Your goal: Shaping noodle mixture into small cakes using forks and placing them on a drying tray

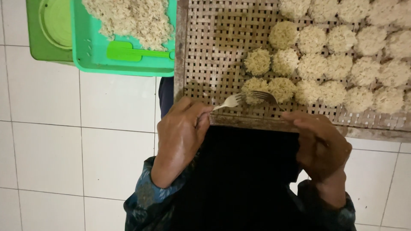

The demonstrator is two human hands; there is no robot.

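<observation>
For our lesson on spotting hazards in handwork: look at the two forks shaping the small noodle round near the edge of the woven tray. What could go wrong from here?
1. The noodle round under the forks sits close to the tray's wooden frame; a push from the left hand fork might break it apart or drag it onto the frame.
2. It touches the neighbouring round, so the right hand fork could snag and merge both.
</observation>
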